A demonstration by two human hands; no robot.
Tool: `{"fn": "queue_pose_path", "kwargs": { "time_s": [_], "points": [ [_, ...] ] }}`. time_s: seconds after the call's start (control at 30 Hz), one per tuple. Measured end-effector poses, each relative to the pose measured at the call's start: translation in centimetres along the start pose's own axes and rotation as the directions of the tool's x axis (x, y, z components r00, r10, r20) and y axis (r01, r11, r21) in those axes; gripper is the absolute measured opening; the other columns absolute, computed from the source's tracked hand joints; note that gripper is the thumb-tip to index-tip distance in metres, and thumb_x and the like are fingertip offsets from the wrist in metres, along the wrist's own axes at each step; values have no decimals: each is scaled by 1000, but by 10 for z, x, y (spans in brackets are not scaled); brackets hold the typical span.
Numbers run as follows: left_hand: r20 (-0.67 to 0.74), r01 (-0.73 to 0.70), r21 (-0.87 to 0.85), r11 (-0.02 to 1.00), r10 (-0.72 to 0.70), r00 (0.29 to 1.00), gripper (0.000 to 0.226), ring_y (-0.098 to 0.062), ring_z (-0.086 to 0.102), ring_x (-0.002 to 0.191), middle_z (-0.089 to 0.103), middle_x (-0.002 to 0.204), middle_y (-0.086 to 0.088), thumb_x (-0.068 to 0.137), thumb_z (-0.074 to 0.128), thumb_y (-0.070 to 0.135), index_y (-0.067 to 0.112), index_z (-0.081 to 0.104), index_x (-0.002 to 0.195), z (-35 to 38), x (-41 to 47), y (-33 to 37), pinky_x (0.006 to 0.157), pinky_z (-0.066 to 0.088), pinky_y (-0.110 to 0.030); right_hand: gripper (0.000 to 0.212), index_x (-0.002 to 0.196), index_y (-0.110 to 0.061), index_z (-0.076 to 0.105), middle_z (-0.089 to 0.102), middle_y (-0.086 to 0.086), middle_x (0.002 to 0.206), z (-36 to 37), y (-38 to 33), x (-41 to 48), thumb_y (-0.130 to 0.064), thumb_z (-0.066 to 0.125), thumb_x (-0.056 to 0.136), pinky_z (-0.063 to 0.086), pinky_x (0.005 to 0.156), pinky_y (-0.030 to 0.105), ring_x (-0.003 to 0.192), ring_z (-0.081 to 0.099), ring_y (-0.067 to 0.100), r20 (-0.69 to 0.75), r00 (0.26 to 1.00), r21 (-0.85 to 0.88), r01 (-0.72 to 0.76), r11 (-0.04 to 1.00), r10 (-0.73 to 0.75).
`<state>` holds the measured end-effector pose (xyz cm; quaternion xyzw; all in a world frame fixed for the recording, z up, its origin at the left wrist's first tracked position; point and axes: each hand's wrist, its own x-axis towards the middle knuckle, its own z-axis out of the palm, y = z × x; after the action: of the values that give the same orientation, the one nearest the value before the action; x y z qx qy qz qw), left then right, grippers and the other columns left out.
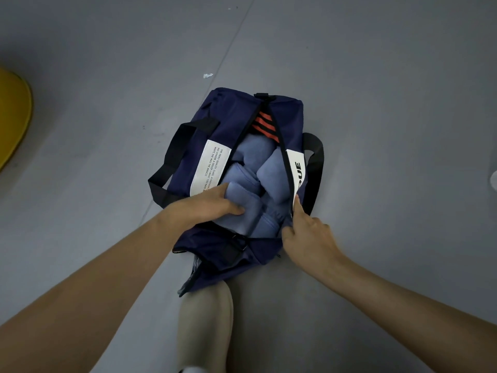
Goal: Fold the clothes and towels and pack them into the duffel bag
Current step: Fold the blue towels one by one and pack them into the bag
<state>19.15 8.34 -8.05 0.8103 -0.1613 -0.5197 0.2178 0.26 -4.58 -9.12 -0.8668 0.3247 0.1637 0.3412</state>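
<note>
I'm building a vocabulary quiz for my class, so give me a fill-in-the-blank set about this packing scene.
The left hand presses on a folded towel whose colour is ____.
The right hand pinches the zip edge of the duffel bag, which lies on the grey ____.
The bag is ____, not zipped shut.
The striped cloth at its far end is dark and ____.
Missing words: blue; floor; open; orange.

Bare indoor room, kind unclear: gray seamed floor (pixel 376 76), yellow rim (pixel 16 117) well left of the left hand (pixel 207 205).
</note>
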Motion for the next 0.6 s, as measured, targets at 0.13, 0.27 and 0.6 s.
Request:
{"fn": "queue_pose_path", "kwargs": {
  "time_s": [0.13, 0.27, 0.6],
  "points": [
    [-56, -61, -69, 996, 57, 997, 28, -10, 66, 105, 72, 108, 9, 89, 75, 27, 25, 64, 115, 6, -3, -11, 94, 53, -28, 89, 156, -17, -20, 57, 8, 80, 3, -3, -9, -25, 45, 96, 49, 74, 39, 71, 56, 28, -73, 997, -42, 2, 999, -5],
    [-176, -155, 85, 984, 168, 970, 48, -12, 63, 102, 63, 108, 8, 91, 71, 34, 30, 45, 131, 25, -8, -25, 91, 53, -30, 105, 143, -27, -43, 62, 6, 76, 3, 0, -18, -22, 49, 93, 45, 56, 33, 52, 49, 18, -126, 986, -143, 91, 986, -109],
    [-343, -113, 867, 486, 745, 572, 63, -28, 54, 91, 53, 126, -11, 90, 69, 32, 29, 46, 149, 58, -15, -42, 75, 54, -40, 102, 143, -32, -42, 50, 3, 72, -3, -4, -14, -26, 48, 96, 42, 58, 31, 49, 40, 13, -106, 986, -209, 106, 972, -130]
  ]
}}
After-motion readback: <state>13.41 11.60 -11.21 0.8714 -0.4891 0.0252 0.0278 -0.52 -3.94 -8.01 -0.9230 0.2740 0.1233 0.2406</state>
